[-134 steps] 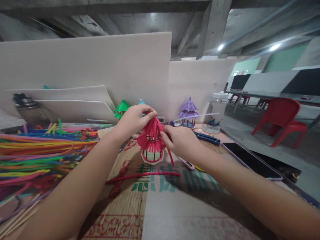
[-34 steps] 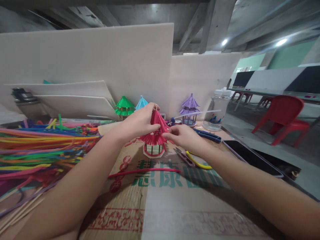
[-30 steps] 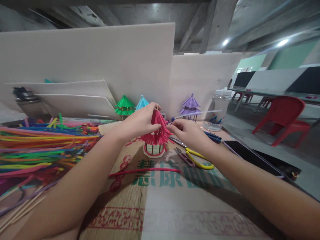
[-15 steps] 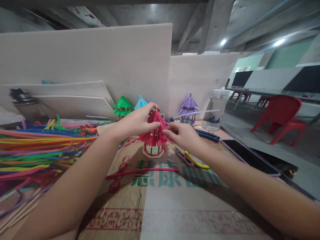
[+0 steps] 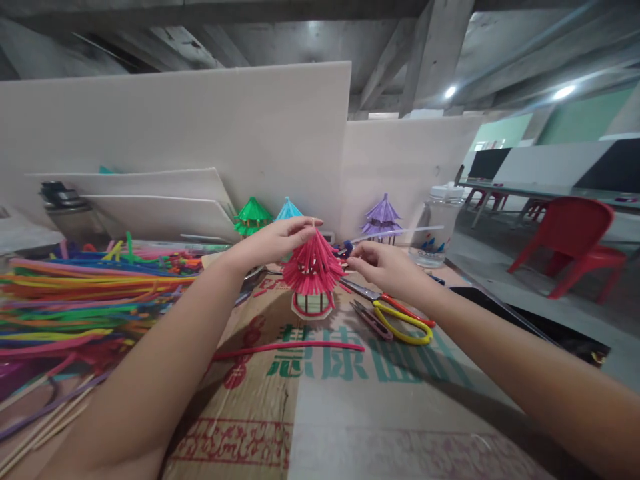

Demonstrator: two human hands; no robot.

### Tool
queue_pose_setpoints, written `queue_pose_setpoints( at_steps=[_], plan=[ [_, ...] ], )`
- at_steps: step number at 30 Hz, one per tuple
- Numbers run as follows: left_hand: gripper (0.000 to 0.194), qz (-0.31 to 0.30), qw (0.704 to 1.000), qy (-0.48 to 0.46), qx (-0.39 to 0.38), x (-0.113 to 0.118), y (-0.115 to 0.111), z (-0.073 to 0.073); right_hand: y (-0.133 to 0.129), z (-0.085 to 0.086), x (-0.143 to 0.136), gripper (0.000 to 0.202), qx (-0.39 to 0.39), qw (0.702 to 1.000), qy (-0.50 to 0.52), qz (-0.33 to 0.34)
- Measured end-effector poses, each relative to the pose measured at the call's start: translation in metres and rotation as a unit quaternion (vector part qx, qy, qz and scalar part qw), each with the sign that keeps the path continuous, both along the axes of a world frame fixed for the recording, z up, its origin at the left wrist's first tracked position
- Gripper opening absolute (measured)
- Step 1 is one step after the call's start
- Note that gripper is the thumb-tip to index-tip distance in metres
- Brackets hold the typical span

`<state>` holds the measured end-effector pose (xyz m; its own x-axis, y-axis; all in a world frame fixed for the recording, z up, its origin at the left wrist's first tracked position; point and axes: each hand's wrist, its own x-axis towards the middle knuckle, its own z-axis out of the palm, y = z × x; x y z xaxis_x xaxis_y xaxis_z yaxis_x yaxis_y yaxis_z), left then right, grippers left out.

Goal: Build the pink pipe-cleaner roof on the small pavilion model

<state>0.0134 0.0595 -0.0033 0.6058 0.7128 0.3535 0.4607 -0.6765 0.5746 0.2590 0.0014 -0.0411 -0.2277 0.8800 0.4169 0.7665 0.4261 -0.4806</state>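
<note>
A red-pink model pavilion (image 5: 314, 270) with two tiers of fringed roof stands upright on a pale octagonal base in front of me. My left hand (image 5: 283, 240) is closed at its peak, thumb and fingers at the roof tip. My right hand (image 5: 387, 267) is a little to the right of the roof, fingers half curled and apart, nothing visible in them. Close to its fingertips is a small blue object (image 5: 347, 249), partly hidden, with a translucent stick (image 5: 410, 233) behind the hand. Yellow-and-red-handled scissors (image 5: 400, 320) and a small pink-handled cutter (image 5: 373, 321) lie below it.
Colourful fuzzy stems (image 5: 90, 287) are heaped at left. A red stem (image 5: 300, 346) lies on the cardboard (image 5: 320, 413). Green (image 5: 253, 213), light-blue (image 5: 287, 208) and purple (image 5: 383, 217) pavilions stand behind. A bottle (image 5: 436, 227) and phone (image 5: 500, 310) are at right.
My right hand has left the red-pink roof and moved slightly to the right, uncovering more of the scissors. My left hand stays at the peak, its fingers flatter. The view has shifted slightly.
</note>
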Motion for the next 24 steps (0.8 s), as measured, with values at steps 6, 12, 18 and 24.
queue_pose_setpoints(
  at_steps=[6, 12, 18, 24],
  plan=[
    [0.057, 0.047, 0.996, -0.075, 0.033, 0.001, 0.011, -0.003, -0.015, -0.020, 0.034, 0.020, -0.075, 0.985, -0.158, -0.007],
    [0.029, 0.190, 0.980, 0.031, 0.045, -0.031, 0.025, -0.029, -0.011, -0.043, 0.054, 0.027, -0.051, 0.987, -0.149, -0.040],
    [0.042, 0.115, 0.983, 0.123, -0.072, -0.051, 0.002, -0.100, -0.016, -0.057, 0.042, 0.030, 0.005, 0.979, -0.200, -0.040],
    [0.032, 0.086, 0.996, 0.013, 0.005, -0.033, -0.016, -0.134, -0.015, -0.055, 0.050, 0.027, -0.031, 0.959, -0.278, -0.037]
  ],
)
